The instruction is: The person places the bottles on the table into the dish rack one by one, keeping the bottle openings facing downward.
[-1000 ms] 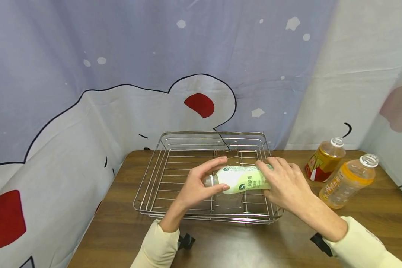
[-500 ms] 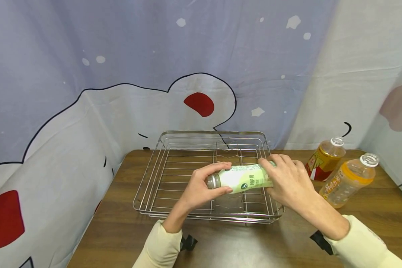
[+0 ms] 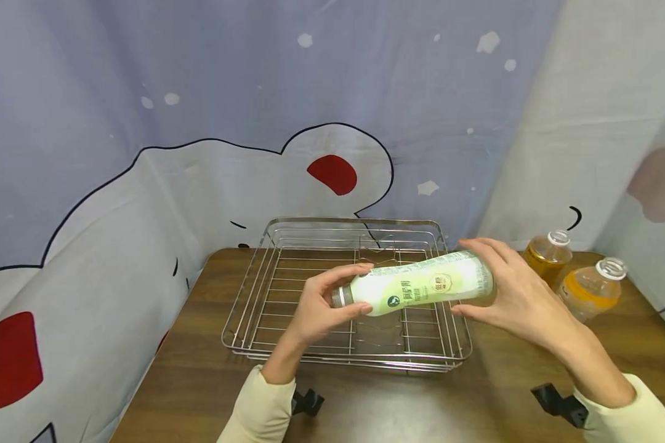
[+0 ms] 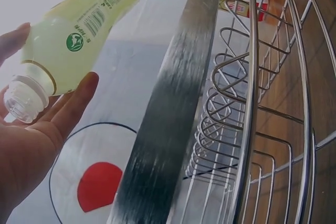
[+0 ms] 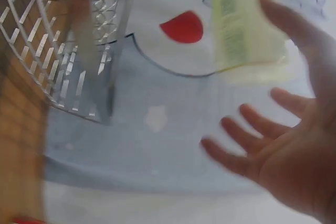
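A pale green plastic drink bottle (image 3: 421, 283) lies nearly level in the air above a wire basket (image 3: 354, 219), its neck to the left. My left hand (image 3: 321, 307) grips it near the neck, with thumb and fingers on opposite sides. In the left wrist view the clear threaded mouth (image 4: 25, 103) of the bottle shows without a cap. My right hand (image 3: 523, 301) is spread around the base end of the bottle. Its fingers stand apart from the bottle in the blurred right wrist view, where the green label (image 5: 236, 30) shows beyond the thumb.
Two uncapped bottles stand on the wooden table (image 3: 183, 394) at the right, partly behind my right hand: an amber one (image 3: 545, 255) and a clear one with an orange band (image 3: 590, 292). A patterned curtain (image 3: 227, 92) hangs behind the table.
My right hand has loosened from the bottle's base end and moved right, baring more of the label. The left hand keeps its grip, shifted slightly left. The bottle has turned a little about its length.
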### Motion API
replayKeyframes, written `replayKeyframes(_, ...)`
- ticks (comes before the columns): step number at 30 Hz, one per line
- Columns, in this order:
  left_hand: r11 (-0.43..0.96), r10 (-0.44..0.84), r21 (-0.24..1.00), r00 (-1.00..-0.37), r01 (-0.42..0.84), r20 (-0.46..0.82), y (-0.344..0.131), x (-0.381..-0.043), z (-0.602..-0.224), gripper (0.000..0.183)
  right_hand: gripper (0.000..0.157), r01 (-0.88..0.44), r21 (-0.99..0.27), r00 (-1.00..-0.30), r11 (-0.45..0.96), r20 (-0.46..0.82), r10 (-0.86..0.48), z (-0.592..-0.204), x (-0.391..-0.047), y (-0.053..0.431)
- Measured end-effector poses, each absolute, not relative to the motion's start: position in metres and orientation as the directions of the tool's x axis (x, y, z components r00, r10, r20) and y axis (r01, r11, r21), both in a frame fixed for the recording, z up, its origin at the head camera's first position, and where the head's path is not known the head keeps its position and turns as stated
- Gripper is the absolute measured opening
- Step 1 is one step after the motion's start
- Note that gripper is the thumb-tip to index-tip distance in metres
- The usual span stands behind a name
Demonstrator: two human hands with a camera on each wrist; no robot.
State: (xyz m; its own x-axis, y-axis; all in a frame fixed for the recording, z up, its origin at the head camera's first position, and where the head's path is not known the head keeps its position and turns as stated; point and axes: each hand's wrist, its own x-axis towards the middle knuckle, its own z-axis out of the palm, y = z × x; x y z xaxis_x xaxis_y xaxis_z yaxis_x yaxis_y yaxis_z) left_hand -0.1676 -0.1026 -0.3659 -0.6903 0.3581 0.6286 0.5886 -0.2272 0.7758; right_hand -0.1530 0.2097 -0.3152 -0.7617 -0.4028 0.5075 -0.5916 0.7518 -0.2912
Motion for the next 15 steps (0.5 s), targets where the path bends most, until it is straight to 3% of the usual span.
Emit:
replayKeyframes(3, -0.255, 0.347, 0.776, -0.695, 0.577, 0.63, -0.107, -0.168, -0.366, 0.049, 0.101, -0.595, -0.533, -0.796, 0.601, 0.493, -0.351, -0.323, -0.154, 0.223)
replayKeyframes(7, -0.293, 0.334, 0.781, -0.706, 0.551, 0.624, -0.109, -0.167, -0.365, 0.047, 0.099, -0.558, -0.823, -0.797, 0.104, 0.498, -0.341, -0.338, -0.155, 0.229)
replayKeyframes(11, -0.35, 0.324, 0.775, -0.708, 0.527, 0.628, -0.106, -0.167, -0.365, 0.048, 0.085, -0.424, -0.836, -0.759, -0.349, 0.538, -0.367, -0.35, -0.157, 0.224)
replayKeyframes(15, -0.404, 0.308, 0.763, -0.71, 0.506, 0.634, -0.102, -0.167, -0.366, 0.05, 0.074, -0.318, -0.798, -0.76, -0.512, 0.537, -0.365, -0.353, -0.158, 0.212)
